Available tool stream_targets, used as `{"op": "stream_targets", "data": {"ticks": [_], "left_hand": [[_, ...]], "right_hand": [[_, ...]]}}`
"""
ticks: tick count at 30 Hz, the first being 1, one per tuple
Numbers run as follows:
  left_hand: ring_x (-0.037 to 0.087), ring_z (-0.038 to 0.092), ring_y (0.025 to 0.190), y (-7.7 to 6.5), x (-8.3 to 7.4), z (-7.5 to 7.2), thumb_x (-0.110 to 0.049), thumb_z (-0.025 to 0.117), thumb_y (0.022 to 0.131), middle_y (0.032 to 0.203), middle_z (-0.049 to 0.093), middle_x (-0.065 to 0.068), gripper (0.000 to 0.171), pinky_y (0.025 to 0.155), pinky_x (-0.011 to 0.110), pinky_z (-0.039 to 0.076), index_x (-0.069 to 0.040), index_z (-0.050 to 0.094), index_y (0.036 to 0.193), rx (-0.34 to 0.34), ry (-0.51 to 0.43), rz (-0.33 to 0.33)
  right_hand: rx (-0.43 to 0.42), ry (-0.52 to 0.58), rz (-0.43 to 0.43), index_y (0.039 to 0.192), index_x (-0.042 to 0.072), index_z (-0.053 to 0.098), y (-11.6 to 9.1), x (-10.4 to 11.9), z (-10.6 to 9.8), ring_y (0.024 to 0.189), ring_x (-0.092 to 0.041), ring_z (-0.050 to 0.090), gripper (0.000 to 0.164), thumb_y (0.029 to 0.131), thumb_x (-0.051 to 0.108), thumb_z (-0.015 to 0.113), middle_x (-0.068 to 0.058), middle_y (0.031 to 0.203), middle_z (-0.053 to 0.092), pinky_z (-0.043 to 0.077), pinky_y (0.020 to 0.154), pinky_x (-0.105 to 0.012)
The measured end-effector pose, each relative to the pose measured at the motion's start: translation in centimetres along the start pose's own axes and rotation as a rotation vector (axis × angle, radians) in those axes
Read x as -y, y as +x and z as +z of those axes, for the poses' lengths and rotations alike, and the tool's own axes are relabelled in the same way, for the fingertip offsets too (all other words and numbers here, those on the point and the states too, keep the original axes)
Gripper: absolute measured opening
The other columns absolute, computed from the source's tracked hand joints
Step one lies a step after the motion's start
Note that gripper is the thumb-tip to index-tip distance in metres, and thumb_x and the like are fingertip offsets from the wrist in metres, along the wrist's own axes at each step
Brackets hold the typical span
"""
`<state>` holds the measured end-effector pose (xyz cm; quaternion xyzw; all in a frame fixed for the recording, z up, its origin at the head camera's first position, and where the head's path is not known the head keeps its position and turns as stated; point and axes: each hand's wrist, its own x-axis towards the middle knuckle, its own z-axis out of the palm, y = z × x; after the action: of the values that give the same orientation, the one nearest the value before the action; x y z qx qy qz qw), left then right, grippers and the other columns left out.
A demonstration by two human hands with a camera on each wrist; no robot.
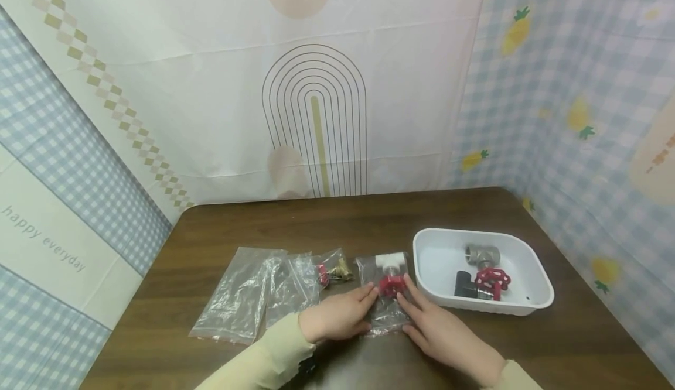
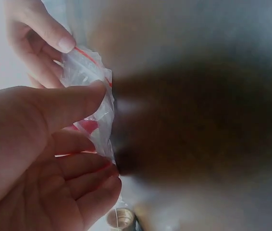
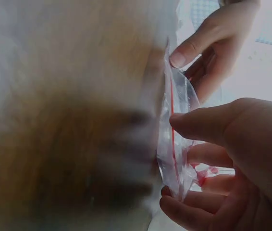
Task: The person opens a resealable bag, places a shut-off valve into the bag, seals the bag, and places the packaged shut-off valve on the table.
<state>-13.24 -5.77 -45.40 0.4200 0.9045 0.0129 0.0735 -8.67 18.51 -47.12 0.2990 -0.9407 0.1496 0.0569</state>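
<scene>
A clear zip bag (image 1: 389, 321) lies on the table between the hands, holding a valve (image 1: 391, 262) with a white body and red handwheel. My left hand (image 1: 340, 315) rests at the bag's left side, fingertips by the handwheel. From the right, my right hand (image 1: 440, 332) touches the bag, its fingers near the handwheel and its thumb lower down. In the right wrist view, the thumb touches the bag's red zip line (image 3: 173, 139). The left wrist view shows the left thumb against the plastic (image 2: 90, 103); contact underneath is partly hidden.
A white tray (image 1: 429, 296) at the right holds a grey metal valve (image 1: 482, 255) and a black-bodied valve (image 1: 466, 286), with red handwheels. Left of the hands lie a bagged brass valve (image 1: 340, 270) and flat clear bags (image 1: 237, 293). A dark object (image 1: 307, 368) shows below the left sleeve.
</scene>
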Motion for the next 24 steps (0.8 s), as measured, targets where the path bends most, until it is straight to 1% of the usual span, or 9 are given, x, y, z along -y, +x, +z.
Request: {"op": "stream_targets", "data": {"ticks": [4,6,12,20,24], "left_hand": [[0.026,0.048,0.137,0.9,0.5,-0.1,-0.035,0.069,0.095,0.153,0.043,0.018,0.07,0.108,0.031,0.043,0.001,0.043,0.149,-0.009,0.036,-0.023],[0.026,0.049,0.136,1.3,0.8,-0.3,-0.033,0.07,0.095,0.152,0.044,0.018,0.068,0.108,0.03,0.043,0.002,0.045,0.148,-0.008,0.041,-0.041],[0.023,0.049,0.136,2.3,1.4,-0.2,-0.032,0.069,0.096,0.152,0.046,0.016,0.064,0.107,0.028,0.044,0.001,0.048,0.147,0.002,0.055,-0.085],[0.023,0.048,0.137,2.4,1.8,-0.1,-0.032,0.07,0.095,0.152,0.046,0.016,0.064,0.109,0.028,0.042,0.001,0.048,0.146,-0.012,0.026,-0.084],[0.024,0.048,0.137,2.2,1.8,-0.3,-0.03,0.07,0.095,0.152,0.045,0.017,0.064,0.109,0.028,0.041,0.002,0.048,0.146,-0.015,-0.004,-0.085]], "right_hand": [[-0.02,-0.024,0.005,0.136,-0.006,0.058,0.9,-0.1,0.2,0.114,-0.043,0.062,0.056,0.09,0.022,0.074,-0.031,0.156,0.03,0.056,0.089,-0.046],[-0.015,-0.03,0.015,0.136,-0.007,0.057,1.5,-0.2,0.3,0.114,-0.042,0.063,0.058,0.09,0.023,0.075,-0.032,0.156,0.029,0.056,0.089,-0.046],[0.012,0.008,0.064,0.138,-0.008,0.054,2.8,-0.3,0.6,0.116,-0.043,0.061,0.063,0.091,0.027,0.075,-0.032,0.158,0.023,0.055,0.091,-0.047],[0.038,0.03,0.105,0.141,-0.008,0.051,3.5,-0.2,1.0,0.118,-0.044,0.06,0.065,0.092,0.027,0.074,-0.032,0.159,0.019,0.053,0.094,-0.049],[0.025,0.031,0.109,0.14,-0.009,0.052,3.6,0.0,1.0,0.121,-0.045,0.058,0.064,0.091,0.025,0.075,-0.033,0.159,0.021,0.052,0.096,-0.05]]}}
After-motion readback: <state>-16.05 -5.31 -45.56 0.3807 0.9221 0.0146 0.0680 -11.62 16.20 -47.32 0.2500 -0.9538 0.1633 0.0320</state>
